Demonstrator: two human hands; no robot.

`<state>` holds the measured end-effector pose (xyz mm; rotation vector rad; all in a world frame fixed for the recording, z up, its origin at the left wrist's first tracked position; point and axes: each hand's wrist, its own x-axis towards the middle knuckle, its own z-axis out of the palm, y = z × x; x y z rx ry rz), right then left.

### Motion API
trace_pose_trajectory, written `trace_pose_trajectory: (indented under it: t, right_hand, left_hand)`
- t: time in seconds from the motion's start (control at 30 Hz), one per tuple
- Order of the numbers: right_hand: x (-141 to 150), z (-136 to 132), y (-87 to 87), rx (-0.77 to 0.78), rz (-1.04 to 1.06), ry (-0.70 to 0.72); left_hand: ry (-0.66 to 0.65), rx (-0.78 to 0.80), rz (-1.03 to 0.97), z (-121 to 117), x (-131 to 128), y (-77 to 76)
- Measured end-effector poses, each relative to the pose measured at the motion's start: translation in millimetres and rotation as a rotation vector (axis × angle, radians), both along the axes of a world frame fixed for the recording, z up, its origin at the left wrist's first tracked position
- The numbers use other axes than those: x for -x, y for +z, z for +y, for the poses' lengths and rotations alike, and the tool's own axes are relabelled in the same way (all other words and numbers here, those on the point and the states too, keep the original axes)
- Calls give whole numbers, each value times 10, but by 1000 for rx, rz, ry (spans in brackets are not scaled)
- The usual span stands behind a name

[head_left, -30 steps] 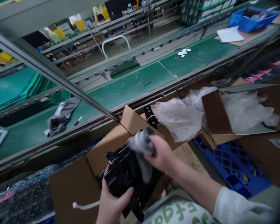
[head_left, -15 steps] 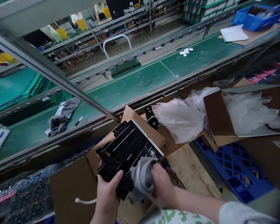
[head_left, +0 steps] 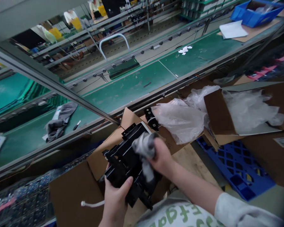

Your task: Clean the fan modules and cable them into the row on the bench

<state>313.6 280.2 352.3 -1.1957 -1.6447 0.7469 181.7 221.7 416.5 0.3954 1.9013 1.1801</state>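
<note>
My left hand (head_left: 117, 197) grips the near left edge of a black plastic part (head_left: 123, 157), its thumb lying on top. The part is tilted, with ribs and slots on its upper face. In my right hand (head_left: 162, 157) is a bunched grey cloth (head_left: 144, 145), pressed against the part's upper right area, which it partly hides. Behind and below the part, an opened cardboard box (head_left: 73, 192) shows its flaps. A white cable tie or cord end (head_left: 92, 204) sticks out beside my left wrist.
A green conveyor belt (head_left: 130, 90) runs across behind a metal rail, with a grey cloth (head_left: 58, 123) and a small knife-like tool (head_left: 77, 125) on it. Plastic bags (head_left: 180, 119), a black part (head_left: 151, 119) and a blue pallet (head_left: 239, 170) are at right. A slanted metal post (head_left: 85, 100) rises at left.
The grey cloth in my right hand has moved up and away from me across the black part. My left hand and the part have shifted slightly right.
</note>
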Motion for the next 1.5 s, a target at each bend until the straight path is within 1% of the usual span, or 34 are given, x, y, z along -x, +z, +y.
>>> trace_pose_trajectory:
  t: [0.03, 0.07, 0.1, 0.13, 0.2, 0.23, 0.27, 0.3, 0.33, 0.43, 0.47, 0.5, 0.6, 0.63, 0.67, 0.7, 0.77, 0.87, 0.93, 1.0, 1.07, 1.13, 1.17, 1.2, 1.27, 1.3, 1.33, 1.37, 1.4, 1.5]
  right_hand:
    - [-10, 13, -16, 49, 17, -86]
    - [-5, -2, -29, 67, 25, -129]
    - [14, -47, -41, 44, 28, -106]
    - [43, -117, -53, -15, 29, -29]
    - [94, -282, -94, -177, 40, 194]
    - [98, -349, -129, -245, 44, 266]
    - [80, -393, -174, -283, 43, 301]
    - [42, -411, -228, -277, 34, 296]
    - [-7, -409, -286, -240, 17, 244]
    - [-110, -390, -417, -25, -33, -14]
    - [-101, -413, -435, 4, -31, -43]
    - [-70, -455, -441, -17, -15, -22]
    - [63, -625, -446, -198, 30, 211]
    - [81, -662, -465, -245, 24, 268]
    - [72, -677, -498, -280, 8, 289]
    - [36, -669, -545, -288, -23, 281]
    - [-86, -596, -665, -236, -125, 187]
    - [-221, -438, -821, -30, -315, -42]
    - [-200, -361, -848, 81, -352, -104]
    - [-139, -324, -808, 128, -283, -68]
    - [-136, -316, -728, 178, -107, -3]
    - [-248, -312, -643, 216, 102, -23]
    - [-340, -302, -605, 230, 179, -78]
    - [-443, -281, -569, 241, 224, -171]
    - [-628, -206, -493, 249, 231, -394]
    - [-688, -156, -447, 262, 218, -453]
    - [-719, -106, -394, 286, 198, -457]
    - [-722, -59, -332, 325, 158, -403]
    - [-706, -19, -261, 370, 102, -307]
    - [-642, 60, -31, 509, -55, 67]
  left_hand:
    - [-3, -9, 2, 10, -1, 5]
    - [-5, -20, 9, 20, 8, 4]
    - [-2, -26, 21, 29, 27, -5]
    - [5, -26, 35, 37, 55, -19]
    - [25, -12, 44, 49, 124, -60]
    - [38, -7, 44, 53, 156, -79]
    - [49, -3, 38, 58, 182, -95]
    - [61, 3, 25, 64, 199, -107]
    - [73, 11, 10, 73, 208, -115]
    - [105, 24, 11, 111, 208, -132]
    - [110, 27, 19, 123, 207, -142]
    - [111, 29, 23, 134, 209, -157]
    - [104, 48, -26, 150, 222, -216]
    - [106, 56, -39, 154, 226, -234]
    - [108, 62, -40, 162, 227, -248]
    - [110, 69, -32, 173, 223, -259]
    - [113, 98, -6, 212, 204, -276]
    - [92, 146, 12, 283, 136, -323]
    - [39, 178, 30, 310, 69, -378]
    - [-70, 184, 122, 308, 6, -443]
    - [-203, 148, 288, 285, -12, -508]
    - [-365, 69, 469, 261, 47, -567]
    - [-482, 23, 558, 255, 104, -592]
    - [-629, -36, 661, 255, 171, -613]
    - [-977, -199, 902, 278, 306, -633]
    - [-1138, -289, 1022, 301, 359, -630]
    - [-1262, -374, 1125, 329, 396, -616]
    - [-1351, -445, 1202, 362, 417, -594]
    - [-1419, -489, 1251, 397, 425, -562]
    - [-1553, -573, 1341, 497, 425, -437]
